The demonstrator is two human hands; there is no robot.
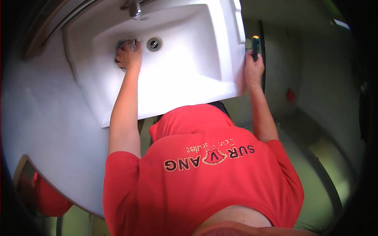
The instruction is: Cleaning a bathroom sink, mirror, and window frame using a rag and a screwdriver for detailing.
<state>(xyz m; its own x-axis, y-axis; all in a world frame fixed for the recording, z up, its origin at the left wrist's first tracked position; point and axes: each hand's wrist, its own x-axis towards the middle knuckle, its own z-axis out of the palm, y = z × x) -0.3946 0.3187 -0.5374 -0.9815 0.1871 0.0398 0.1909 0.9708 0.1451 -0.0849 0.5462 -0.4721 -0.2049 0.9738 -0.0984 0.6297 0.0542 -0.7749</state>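
Observation:
Inside the white washbasin (185, 84), my left hand (130, 56) presses a crumpled dark and light cloth (131, 41) against the basin floor, just left of the drain (154, 44). The fingers lie over most of the cloth, so its full shape is hidden. Outside the basin's right side, my right hand (255, 70) is closed round a slim dark green stick-like thing with a yellow-orange end (255, 46). Its lower part is hidden in the hand, and I cannot make out its kind.
A chrome tap (135, 10) stands at the basin's far edge. Pale countertop (43, 122) runs along the left. Beyond the right hand are a dark upright bar (262, 35), a grey wall and a small red thing (290, 95). Another red thing (51, 196) shows at lower left.

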